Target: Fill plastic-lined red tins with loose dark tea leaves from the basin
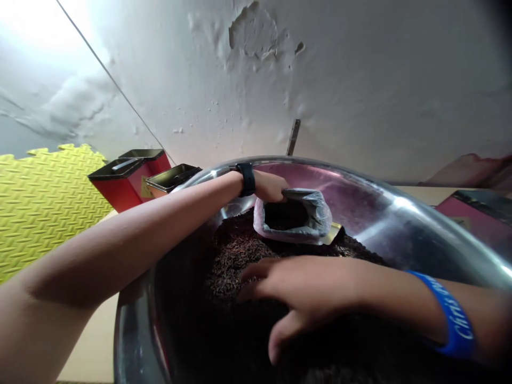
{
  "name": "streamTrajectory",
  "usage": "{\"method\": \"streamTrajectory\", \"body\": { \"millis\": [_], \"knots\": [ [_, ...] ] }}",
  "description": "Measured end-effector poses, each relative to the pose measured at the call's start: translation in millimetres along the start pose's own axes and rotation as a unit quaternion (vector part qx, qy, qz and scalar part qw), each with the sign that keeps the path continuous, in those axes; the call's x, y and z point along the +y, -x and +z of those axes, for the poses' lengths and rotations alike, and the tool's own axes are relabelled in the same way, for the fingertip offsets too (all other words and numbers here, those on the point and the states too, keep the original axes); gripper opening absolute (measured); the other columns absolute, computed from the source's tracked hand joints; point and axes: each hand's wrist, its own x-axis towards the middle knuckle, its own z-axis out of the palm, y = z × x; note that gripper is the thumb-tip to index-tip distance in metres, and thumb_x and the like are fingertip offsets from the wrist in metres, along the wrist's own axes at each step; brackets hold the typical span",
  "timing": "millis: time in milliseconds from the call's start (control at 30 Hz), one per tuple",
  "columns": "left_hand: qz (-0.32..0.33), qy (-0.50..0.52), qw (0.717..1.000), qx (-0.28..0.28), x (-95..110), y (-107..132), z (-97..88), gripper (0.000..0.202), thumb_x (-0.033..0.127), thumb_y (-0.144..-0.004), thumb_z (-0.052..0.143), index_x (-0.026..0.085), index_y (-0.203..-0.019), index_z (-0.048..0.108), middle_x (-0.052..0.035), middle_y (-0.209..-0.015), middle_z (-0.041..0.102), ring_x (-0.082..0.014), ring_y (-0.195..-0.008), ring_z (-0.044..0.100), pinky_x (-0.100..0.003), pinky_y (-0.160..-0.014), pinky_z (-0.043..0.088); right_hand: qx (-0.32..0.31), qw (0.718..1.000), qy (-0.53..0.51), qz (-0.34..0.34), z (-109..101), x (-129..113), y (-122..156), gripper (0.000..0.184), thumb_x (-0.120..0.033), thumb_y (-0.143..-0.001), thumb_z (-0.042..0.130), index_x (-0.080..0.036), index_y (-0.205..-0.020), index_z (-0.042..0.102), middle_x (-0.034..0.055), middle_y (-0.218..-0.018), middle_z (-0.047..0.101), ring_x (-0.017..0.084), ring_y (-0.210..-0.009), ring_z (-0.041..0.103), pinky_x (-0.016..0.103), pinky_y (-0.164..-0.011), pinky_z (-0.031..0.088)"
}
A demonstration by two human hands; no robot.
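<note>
A wide shiny metal bowl (384, 197) holds a heap of dark, loose dried leaves (236, 261) that look like tea. A rectangular container lined with a clear plastic bag (292, 232) sits tilted in the heap, its opening facing me and dark inside. My left hand (272, 186), with a black watch on the wrist, grips the container's far left rim; its fingertips are partly hidden. Nearer to me, my right hand (304, 288) is spread palm down over the leaves, fingers apart and holding nothing. A gold-coloured metal edge (333, 233) shows beside the container.
Red tins (128, 184) and an open gold-lined tin (168, 180) stand left of the bowl. Another red tin (476, 213) is at the right. Yellow foam matting (52, 208) lies at far left. Behind the bowl rises a peeling wall (340, 96).
</note>
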Motion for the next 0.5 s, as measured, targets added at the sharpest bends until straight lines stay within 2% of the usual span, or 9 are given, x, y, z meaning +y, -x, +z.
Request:
{"method": "streamTrajectory", "body": {
  "millis": [67, 133, 267, 367, 500],
  "knots": [
    [-0.01, 0.009, 1.0, 0.003, 3.7, 3.3, -1.5, 0.024, 0.023, -0.074, 0.046, 0.009, -0.085, 0.062, -0.0046, -0.076, 0.06, -0.0143, -0.071, 0.046, -0.029, -0.072, 0.034, -0.04, 0.999, -0.015, 0.026, 8.2, 8.9, -2.0, 0.071, -0.055, -0.062, 0.062, -0.024, -0.123, 0.046, 0.008, -0.129, 0.041, 0.027, -0.108, 0.045, 0.034, -0.083, 0.04],
    [-0.011, 0.022, 1.0, 0.005, 5.5, 5.3, -1.9, 0.024, 0.024, -0.075, 0.047, 0.008, -0.084, 0.062, -0.0046, -0.075, 0.059, -0.0142, -0.072, 0.045, -0.029, -0.073, 0.034, -0.071, 0.996, -0.027, 0.044, 10.7, 18.6, -3.8, 0.071, -0.054, -0.059, 0.063, -0.023, -0.121, 0.048, 0.0074, -0.125, 0.044, 0.026, -0.105, 0.048, 0.034, -0.082, 0.041],
    [0.012, 0.019, 1.0, 0.005, 0.8, 1.3, 0.2, 0.024, 0.025, -0.076, 0.047, 0.01, -0.086, 0.061, -0.0048, -0.08, 0.061, -0.0127, -0.069, 0.046, -0.028, -0.071, 0.035, -0.11, 0.993, -0.022, 0.025, 4.8, 24.9, -4.0, 0.042, -0.037, -0.069, 0.062, -0.016, -0.105, 0.06, 0.008, -0.102, 0.059, 0.02, -0.09, 0.054, 0.029, -0.074, 0.043],
    [0.022, -0.005, 1.0, 0.001, -5.3, -5.3, 2.0, 0.026, 0.028, -0.075, 0.047, 0.012, -0.089, 0.061, -0.0051, -0.084, 0.062, -0.0128, -0.068, 0.048, -0.026, -0.066, 0.035, -0.101, 0.995, -0.023, 0.008, -0.4, 19.5, -2.7, 0.024, -0.019, -0.074, 0.057, -0.015, -0.097, 0.063, 0.0065, -0.09, 0.063, 0.016, -0.082, 0.056, 0.026, -0.069, 0.042],
    [0.024, -0.015, 1.0, -0.004, -8.1, -7.1, 2.1, 0.029, 0.03, -0.075, 0.046, 0.013, -0.091, 0.062, -0.0046, -0.086, 0.063, -0.0122, -0.068, 0.049, -0.024, -0.063, 0.036, -0.033, 0.999, -0.016, -0.031, -12.6, 10.2, -2.0, 0.017, -0.013, -0.077, 0.053, -0.013, -0.091, 0.063, 0.0058, -0.085, 0.063, 0.012, -0.076, 0.055, 0.022, -0.067, 0.041]
  ]
}}
